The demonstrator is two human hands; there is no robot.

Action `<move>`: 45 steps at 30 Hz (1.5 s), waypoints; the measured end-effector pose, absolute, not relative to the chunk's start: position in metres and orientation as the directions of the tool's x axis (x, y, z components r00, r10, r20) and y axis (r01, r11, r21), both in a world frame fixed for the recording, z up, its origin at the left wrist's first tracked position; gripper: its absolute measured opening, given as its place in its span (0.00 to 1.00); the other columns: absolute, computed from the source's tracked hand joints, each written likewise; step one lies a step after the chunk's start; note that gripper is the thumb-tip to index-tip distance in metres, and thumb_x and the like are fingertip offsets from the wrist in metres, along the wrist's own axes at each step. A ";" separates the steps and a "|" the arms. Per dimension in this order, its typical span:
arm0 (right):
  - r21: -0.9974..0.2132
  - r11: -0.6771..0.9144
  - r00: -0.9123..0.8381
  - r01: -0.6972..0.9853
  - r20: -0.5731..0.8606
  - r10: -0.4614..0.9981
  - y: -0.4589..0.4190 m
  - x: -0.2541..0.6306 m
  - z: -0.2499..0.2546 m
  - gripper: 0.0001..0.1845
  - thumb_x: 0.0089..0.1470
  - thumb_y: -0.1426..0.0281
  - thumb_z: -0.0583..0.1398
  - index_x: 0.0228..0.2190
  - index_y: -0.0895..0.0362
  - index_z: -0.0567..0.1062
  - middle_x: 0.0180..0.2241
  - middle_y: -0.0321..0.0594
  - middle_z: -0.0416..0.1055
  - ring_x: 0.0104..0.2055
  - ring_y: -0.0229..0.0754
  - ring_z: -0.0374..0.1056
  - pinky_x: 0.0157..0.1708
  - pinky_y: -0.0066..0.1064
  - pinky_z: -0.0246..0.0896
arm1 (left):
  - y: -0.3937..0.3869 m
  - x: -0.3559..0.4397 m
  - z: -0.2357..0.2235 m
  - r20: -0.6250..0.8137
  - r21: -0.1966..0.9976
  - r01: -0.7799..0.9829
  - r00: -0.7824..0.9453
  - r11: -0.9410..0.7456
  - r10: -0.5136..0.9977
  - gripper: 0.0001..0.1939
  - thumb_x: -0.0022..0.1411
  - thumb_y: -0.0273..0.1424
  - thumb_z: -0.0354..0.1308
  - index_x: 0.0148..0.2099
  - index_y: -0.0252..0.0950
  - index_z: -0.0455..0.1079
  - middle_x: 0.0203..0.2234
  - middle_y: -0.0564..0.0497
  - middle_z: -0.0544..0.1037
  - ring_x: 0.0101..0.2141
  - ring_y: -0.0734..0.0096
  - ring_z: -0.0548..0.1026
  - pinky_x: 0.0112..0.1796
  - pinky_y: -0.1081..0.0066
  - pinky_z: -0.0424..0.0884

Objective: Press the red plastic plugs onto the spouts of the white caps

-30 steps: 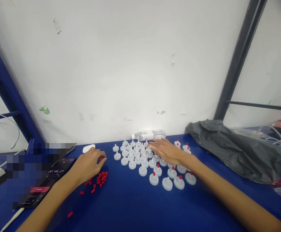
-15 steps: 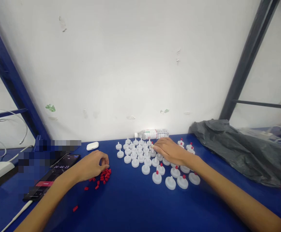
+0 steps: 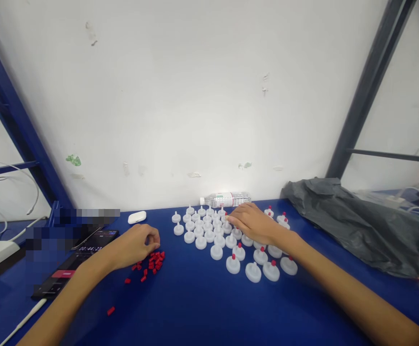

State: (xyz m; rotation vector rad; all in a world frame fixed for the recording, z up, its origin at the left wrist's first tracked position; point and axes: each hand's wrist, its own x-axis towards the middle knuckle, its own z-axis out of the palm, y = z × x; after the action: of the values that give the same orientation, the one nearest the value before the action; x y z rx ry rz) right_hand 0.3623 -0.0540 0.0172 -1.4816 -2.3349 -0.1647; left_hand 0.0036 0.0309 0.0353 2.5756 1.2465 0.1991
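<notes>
Many white round lids with pointed spouts stand on the blue table, several of them tipped with small red caps. My right hand is over the back of this group, with thumb and fingers closed at a spout where a small red cap shows. Its other fingers are partly hidden. My left hand hovers by a pile of loose red caps, its fingers curled in a pinch. Whatever sits between those fingertips, if anything, is hidden.
A clear plastic bottle lies against the wall behind the lids. A white case and a phone with a cable are at left. A dark grey plastic bag covers the right side. One red cap lies apart near the front.
My right hand's fingers have drawn in from a more stretched pose, around a red cap at a spout. My left hand dipped to the red pile, then rose slightly. The view shifted a little.
</notes>
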 end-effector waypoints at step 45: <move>-0.016 0.706 -0.596 0.708 0.525 0.608 -0.095 0.294 0.019 0.16 0.66 0.69 0.57 0.54 0.57 0.65 0.41 0.46 0.72 0.46 0.47 0.67 0.47 0.40 0.66 | -0.033 0.065 0.019 0.372 0.714 0.316 0.584 -0.624 0.721 0.11 0.67 0.42 0.59 0.43 0.44 0.80 0.35 0.55 0.83 0.34 0.69 0.77 0.38 0.71 0.70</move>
State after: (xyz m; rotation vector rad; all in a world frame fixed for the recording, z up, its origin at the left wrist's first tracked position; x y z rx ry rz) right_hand 0.2938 -0.0952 0.0190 -1.0064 -2.4115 -0.2646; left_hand 0.0654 -0.0328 0.0187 2.2182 0.8217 0.8869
